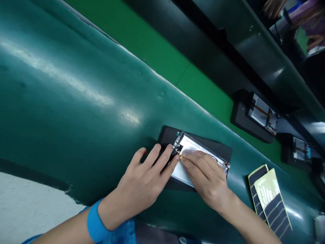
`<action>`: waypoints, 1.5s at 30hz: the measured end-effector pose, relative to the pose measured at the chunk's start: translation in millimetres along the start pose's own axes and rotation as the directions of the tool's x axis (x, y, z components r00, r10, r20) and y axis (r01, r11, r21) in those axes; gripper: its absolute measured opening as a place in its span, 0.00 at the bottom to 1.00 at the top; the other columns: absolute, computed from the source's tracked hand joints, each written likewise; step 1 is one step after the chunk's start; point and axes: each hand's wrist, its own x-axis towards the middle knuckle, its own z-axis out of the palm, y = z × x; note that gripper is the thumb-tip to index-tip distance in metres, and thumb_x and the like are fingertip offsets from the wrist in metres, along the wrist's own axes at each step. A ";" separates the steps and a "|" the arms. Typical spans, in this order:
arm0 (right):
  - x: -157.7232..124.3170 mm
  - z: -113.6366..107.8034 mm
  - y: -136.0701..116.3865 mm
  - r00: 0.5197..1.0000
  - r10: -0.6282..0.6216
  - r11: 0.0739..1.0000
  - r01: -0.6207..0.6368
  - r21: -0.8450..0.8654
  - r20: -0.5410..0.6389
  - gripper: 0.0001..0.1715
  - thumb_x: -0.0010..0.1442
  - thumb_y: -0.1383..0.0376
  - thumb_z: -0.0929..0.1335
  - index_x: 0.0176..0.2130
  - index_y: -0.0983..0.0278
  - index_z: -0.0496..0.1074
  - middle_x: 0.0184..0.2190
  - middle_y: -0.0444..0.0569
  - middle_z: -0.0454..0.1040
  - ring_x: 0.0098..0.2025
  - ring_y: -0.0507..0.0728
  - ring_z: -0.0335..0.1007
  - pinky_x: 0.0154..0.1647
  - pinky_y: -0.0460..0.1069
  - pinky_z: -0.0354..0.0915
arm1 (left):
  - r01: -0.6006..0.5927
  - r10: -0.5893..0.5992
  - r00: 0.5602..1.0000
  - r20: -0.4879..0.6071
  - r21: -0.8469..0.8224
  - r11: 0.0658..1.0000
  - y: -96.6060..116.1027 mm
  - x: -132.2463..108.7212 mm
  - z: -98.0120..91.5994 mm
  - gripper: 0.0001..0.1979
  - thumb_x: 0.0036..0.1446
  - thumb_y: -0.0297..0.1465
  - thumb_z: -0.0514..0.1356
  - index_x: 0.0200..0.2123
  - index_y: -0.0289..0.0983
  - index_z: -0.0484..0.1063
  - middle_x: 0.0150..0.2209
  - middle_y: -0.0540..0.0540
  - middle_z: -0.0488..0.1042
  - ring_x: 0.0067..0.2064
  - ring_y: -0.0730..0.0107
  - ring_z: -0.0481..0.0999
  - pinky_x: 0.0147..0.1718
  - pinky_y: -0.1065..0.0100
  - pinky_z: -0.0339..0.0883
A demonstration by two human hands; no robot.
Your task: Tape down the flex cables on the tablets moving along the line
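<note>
A white-faced device panel (189, 146) lies in a black tray (218, 149) on the dark green mat (76, 112). My left hand (142, 184) rests flat with fingers stretched out, the fingertips pressing the tray's left end and a dark part at the panel's corner. My right hand (205, 174) lies across the panel, fingers extended, its fingertips meeting the left fingertips at a small orange flex strip (179, 155). Neither hand grips anything. A blue wristband (95, 223) circles my left wrist.
Two more black trays with panels (261, 113) (299, 150) sit on a green conveyor belt (162, 54) beyond the mat. Sheets of dark adhesive strips on yellowish backing (270, 200) lie at the right. Another person's hand (273, 6) shows at the top right.
</note>
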 end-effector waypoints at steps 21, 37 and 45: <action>1.6 1.7 -3.0 1.000 0.003 1.000 -0.003 -0.012 -0.013 0.13 0.68 0.77 0.64 0.46 0.76 0.77 0.44 0.60 0.81 0.47 0.63 0.77 0.51 0.58 0.75 | 0.356 -0.319 0.934 0.159 -0.402 0.844 -12.2 45.7 -7.1 0.04 0.63 0.27 0.57 0.39 0.39 0.72 0.64 0.36 0.62 0.68 0.42 0.58 0.52 0.46 0.64; 3.0 3.1 -9.0 0.998 -0.017 0.995 0.012 -0.096 -0.056 0.16 0.67 0.77 0.62 0.45 0.75 0.78 0.42 0.59 0.82 0.44 0.62 0.78 0.51 0.57 0.76 | 0.438 -0.419 0.897 0.140 -0.408 0.801 -4.3 54.2 -5.6 0.07 0.58 0.23 0.59 0.38 0.40 0.66 0.59 0.37 0.65 0.60 0.47 0.66 0.46 0.51 0.67; -0.3 7.2 -7.7 0.997 0.007 0.998 -0.012 -0.065 -0.072 0.15 0.67 0.75 0.63 0.45 0.71 0.78 0.43 0.58 0.82 0.47 0.60 0.78 0.53 0.56 0.77 | 0.293 -0.286 0.955 0.082 -0.436 0.851 -12.8 29.1 -9.4 0.09 0.66 0.26 0.57 0.48 0.41 0.71 0.67 0.37 0.62 0.68 0.47 0.62 0.54 0.50 0.65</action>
